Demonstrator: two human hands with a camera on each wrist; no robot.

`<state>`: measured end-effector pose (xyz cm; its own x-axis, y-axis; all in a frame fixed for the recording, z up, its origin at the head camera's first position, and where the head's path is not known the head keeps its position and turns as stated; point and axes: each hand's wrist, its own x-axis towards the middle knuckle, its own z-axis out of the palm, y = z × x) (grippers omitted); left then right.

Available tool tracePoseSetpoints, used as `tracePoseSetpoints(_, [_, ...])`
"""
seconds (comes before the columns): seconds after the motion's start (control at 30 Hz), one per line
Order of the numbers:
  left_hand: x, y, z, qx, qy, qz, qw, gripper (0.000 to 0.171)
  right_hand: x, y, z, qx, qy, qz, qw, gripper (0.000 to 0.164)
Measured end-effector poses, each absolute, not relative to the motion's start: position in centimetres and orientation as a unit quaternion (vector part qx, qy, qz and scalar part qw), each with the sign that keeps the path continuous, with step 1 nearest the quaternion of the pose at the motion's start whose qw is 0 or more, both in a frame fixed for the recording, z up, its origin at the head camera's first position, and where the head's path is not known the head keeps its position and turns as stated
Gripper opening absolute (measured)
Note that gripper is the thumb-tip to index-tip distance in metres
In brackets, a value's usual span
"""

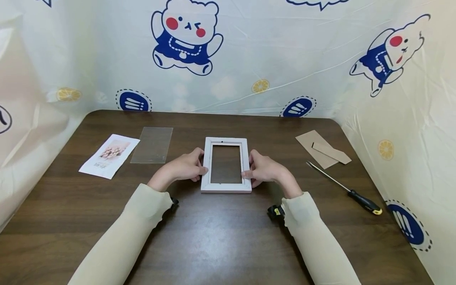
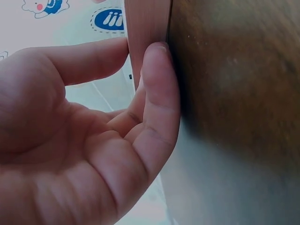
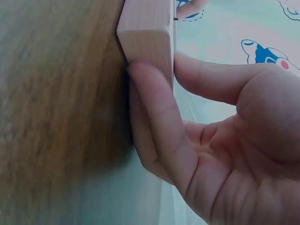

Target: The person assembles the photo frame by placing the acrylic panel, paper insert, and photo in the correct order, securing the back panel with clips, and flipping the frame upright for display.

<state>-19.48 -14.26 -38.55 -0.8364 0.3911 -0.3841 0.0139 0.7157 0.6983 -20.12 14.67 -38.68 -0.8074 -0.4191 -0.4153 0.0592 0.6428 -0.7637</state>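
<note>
A white picture frame [image 1: 226,189] lies in the middle of the brown table, and the tabletop shows through its opening. My left hand [image 1: 187,165] grips its left side, thumb on top and fingers curled against the outer edge. On the opposite side my right hand [image 1: 264,168] holds the frame the same way. In the left wrist view, the left fingers [image 2: 159,93] press the frame's side [image 2: 149,28] close to the tabletop. The right wrist view has the right fingers [image 3: 157,103] against the frame's side near a corner [image 3: 146,44].
Left of the frame lie a clear sheet [image 1: 152,145] and a white paper [image 1: 109,156] with a printed flower picture. To the right are a brown backing board [image 1: 313,144], a smaller brown strip [image 1: 333,153] on it, and a screwdriver [image 1: 363,200]. A patterned curtain [image 1: 235,51] hangs behind the table.
</note>
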Motion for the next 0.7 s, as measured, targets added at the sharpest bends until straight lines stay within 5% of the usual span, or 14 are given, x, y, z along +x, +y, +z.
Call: tracePoseSetpoints(0.7, [-19.31, -14.75, -37.71, 0.120, 0.887, 0.345, 0.283, 0.064, -19.79, 14.63, -38.42, -0.116, 0.832, -0.428, 0.332, 0.043])
